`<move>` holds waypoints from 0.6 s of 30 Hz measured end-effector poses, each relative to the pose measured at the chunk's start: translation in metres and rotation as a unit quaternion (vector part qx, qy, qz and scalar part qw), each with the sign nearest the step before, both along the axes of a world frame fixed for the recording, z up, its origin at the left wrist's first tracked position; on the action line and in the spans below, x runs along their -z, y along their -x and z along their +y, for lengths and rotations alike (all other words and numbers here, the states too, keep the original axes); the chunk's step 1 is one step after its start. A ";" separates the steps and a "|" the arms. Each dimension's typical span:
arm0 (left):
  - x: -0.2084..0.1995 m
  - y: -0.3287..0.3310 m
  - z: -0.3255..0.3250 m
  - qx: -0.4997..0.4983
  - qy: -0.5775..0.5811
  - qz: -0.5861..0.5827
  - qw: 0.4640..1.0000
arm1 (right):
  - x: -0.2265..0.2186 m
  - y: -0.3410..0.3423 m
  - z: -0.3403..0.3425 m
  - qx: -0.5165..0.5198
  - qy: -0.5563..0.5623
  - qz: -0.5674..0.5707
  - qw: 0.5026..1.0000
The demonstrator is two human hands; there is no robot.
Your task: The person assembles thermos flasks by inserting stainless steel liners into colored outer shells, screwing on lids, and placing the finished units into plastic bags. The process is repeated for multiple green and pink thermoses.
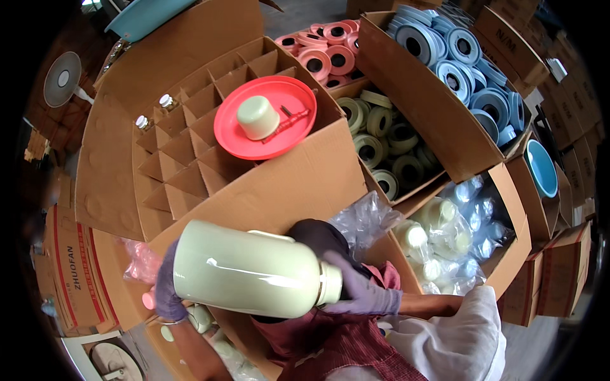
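Note:
A glossy pale green vacuum flask point(248, 270) lies sideways across my lap, base to the left, with its gold-ringed neck to the right. My left hand point(169, 289), in a purple-grey glove, holds the base end; its fingers are partly hidden behind the flask. My right hand point(362, 293), gloved alike and slightly blurred, is closed around the neck end. Beyond the flask, a pink round tray point(235, 136) rests on a divided carton point(286, 181). On the tray stand a pale green cup-shaped lid point(257, 117) and a thin red stick-like piece point(286, 127).
Two small white-capped bottles stand in the carton's left cells. Right of it are boxes of pale green rings point(381, 120), blue ring parts point(464, 47) and pink ring parts point(318, 60). A box of bagged flasks point(416, 238) sits near my right arm. Cartons are stacked at both sides.

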State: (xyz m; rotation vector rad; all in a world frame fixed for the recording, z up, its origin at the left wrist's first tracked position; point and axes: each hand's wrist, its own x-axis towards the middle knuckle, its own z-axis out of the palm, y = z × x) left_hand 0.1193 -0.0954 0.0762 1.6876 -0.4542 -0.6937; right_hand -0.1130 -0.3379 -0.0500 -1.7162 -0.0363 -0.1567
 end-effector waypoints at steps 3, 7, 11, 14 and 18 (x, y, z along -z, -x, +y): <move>-0.009 0.000 -0.041 0.195 -0.295 -0.331 0.875 | -0.007 -0.009 -0.026 -0.238 0.213 0.181 0.930; 0.045 0.052 -0.080 0.290 -0.380 -0.469 0.742 | -0.001 -0.075 -0.130 0.047 0.273 0.049 0.960; 0.063 0.065 -0.093 0.299 -0.348 -0.432 0.776 | 0.140 -0.134 -0.282 0.205 0.402 0.209 0.867; 0.065 0.060 -0.095 0.280 -0.300 -0.378 0.830 | 0.256 -0.093 -0.364 0.142 0.380 0.354 0.843; 0.073 0.057 -0.069 0.190 -0.290 -0.350 0.870 | 0.215 -0.144 -0.320 0.014 0.537 0.359 0.763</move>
